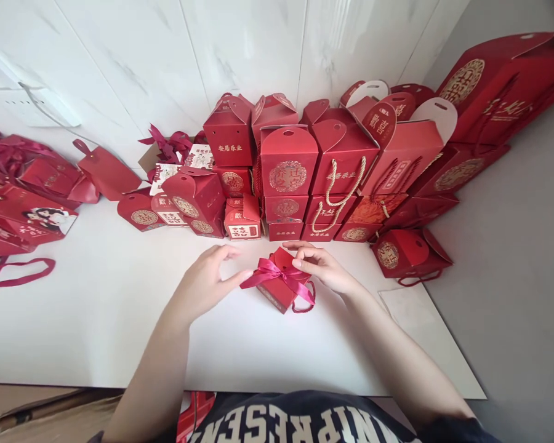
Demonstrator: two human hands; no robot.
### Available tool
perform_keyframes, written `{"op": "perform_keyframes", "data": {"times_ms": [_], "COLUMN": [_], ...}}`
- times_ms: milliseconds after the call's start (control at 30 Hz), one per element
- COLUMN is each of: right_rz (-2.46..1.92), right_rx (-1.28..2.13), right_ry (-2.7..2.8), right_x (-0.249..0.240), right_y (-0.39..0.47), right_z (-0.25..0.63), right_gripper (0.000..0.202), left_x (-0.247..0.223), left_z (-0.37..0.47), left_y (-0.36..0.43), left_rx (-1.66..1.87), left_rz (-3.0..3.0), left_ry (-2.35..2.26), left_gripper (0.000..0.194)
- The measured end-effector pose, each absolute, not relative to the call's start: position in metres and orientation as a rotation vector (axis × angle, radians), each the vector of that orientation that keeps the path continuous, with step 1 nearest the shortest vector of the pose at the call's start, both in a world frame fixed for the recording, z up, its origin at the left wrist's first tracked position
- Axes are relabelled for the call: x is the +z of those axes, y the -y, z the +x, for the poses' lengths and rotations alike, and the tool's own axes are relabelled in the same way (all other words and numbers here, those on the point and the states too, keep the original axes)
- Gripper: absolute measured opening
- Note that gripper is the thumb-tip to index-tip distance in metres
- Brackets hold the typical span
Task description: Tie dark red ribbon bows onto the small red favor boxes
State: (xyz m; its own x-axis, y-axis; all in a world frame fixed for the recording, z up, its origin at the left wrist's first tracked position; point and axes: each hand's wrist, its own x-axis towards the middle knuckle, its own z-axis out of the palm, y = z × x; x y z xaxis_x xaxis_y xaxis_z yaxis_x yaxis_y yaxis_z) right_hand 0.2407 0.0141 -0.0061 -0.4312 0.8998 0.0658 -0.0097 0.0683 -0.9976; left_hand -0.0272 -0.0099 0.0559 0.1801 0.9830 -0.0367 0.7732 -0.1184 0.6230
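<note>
Looks light, stiff, crushable; take box [273, 293] by sides, not slick bow [282, 275]. Note left hand [211, 278] spread, gripping nothing; right hand [321, 264] half-curled, cannot tell if gripping.

The table [120, 301] bears a ribboned box [276, 291] and stacked boxes [288, 177].
</note>
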Motion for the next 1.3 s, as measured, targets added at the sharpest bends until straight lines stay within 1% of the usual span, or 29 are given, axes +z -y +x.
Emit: {"op": "perform_keyframes", "data": {"times_ms": [67, 100, 200, 333, 700, 800, 900, 1000, 1067, 1100, 1200, 1233, 1300], "right_rz": [-0.909, -0.905, -0.900, -0.897, -0.944, -0.984, -1.151, -1.454, -1.535, -1.486, -1.117, -1.052, -1.073], "right_rx": [1.464, 1.465, 1.456, 1.439, 1.431, 1.459, 1.433, 1.291, 1.265, 1.325, 1.720, 1.786, 1.760], "right_ry": [1.553, 1.550, 1.558, 1.569, 1.500, 1.456, 1.460, 1.592, 1.707, 1.751, 1.777, 1.779, 1.823], "right_x": [-0.009, -0.010, -0.014, -0.017, -0.023, -0.017, -0.010, -0.004, 0.000, 0.003, 0.011, 0.013, 0.014], "right_y": [-0.014, -0.014, -0.016, -0.018, -0.019, -0.020, -0.016, -0.005, 0.007, 0.014, 0.032, 0.036, 0.040], "right_z": [0.239, 0.239, 0.237, 0.236, 0.228, 0.233, 0.247, 0.259, 0.262, 0.260, 0.250, 0.246, 0.241], "right_gripper": [0.029, 0.029, 0.031, 0.035, 0.038, 0.035, 0.040, 0.046, 0.046, 0.046, 0.049, 0.049, 0.046], "left_x": [0.056, 0.052, 0.033, 0.012, 0.009, 0.016, 0.028, 0.040, 0.047, 0.051, 0.063, 0.066, 0.071], "left_z": [-0.010, -0.001, 0.018, 0.024, 0.022, 0.011, -0.009, -0.031, -0.042, -0.046, -0.053, -0.053, -0.049], "left_y": [0.000, -0.005, -0.017, -0.019, -0.015, -0.016, -0.018, -0.017, -0.012, -0.008, 0.009, 0.015, 0.030], "left_rx": [0.656, 0.668, 0.664, 0.696, 0.669, 0.648, 0.640, 0.680, 0.698, 0.706, 0.725, 0.713, 0.631], "left_rz": [2.030, 2.053, 2.069, 2.082, 1.912, 1.806, 1.734, 1.696, 1.684, 1.688, 1.690, 1.691, 1.716], "left_ry": [-1.453, -1.330, -1.161, -1.154, -1.089, -1.044, -1.194, -1.438, -1.604, -1.695, -1.923, -1.995, -2.162], "left_gripper": [0.027, 0.024, 0.020, 0.015, 0.014, 0.022, 0.038, 0.037, 0.034, 0.034, 0.038, 0.042, 0.052]}}
